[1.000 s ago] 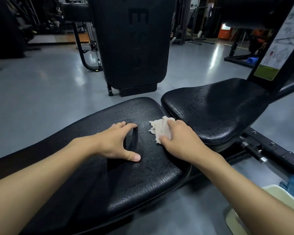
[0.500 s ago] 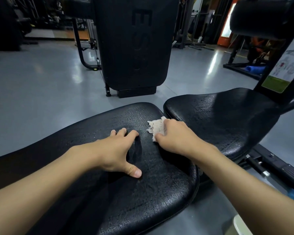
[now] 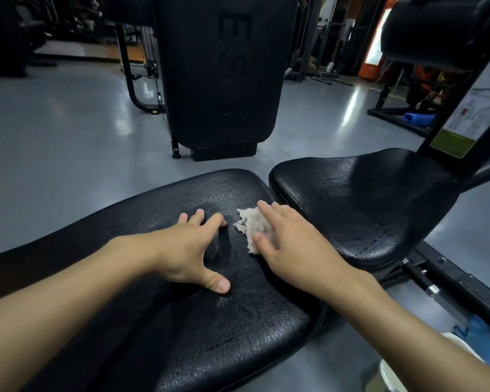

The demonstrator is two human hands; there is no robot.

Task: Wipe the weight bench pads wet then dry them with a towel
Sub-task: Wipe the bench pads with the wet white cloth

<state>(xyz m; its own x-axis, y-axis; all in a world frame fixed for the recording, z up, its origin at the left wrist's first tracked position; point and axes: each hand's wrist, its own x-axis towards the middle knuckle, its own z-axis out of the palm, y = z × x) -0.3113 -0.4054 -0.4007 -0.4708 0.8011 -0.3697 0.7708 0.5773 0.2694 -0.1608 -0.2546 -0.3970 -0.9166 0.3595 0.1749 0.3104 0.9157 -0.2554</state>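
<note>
Your flat right hand (image 3: 289, 244) is pressing the cloth (image 3: 251, 224); the long pad (image 3: 210, 335) is running left under your spread left hand (image 3: 190, 250).

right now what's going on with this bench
A person is cleaning a weight bench with bare hands. The right hand presses a small white cloth flat against the long back pad, close to the end that meets the seat pad. The left hand rests spread on the same long pad beside it. Both pads glisten as if wet, so this looks like the wet wipe, with drying not yet done. What looks like a blue towel lies low at the right edge.
</note>
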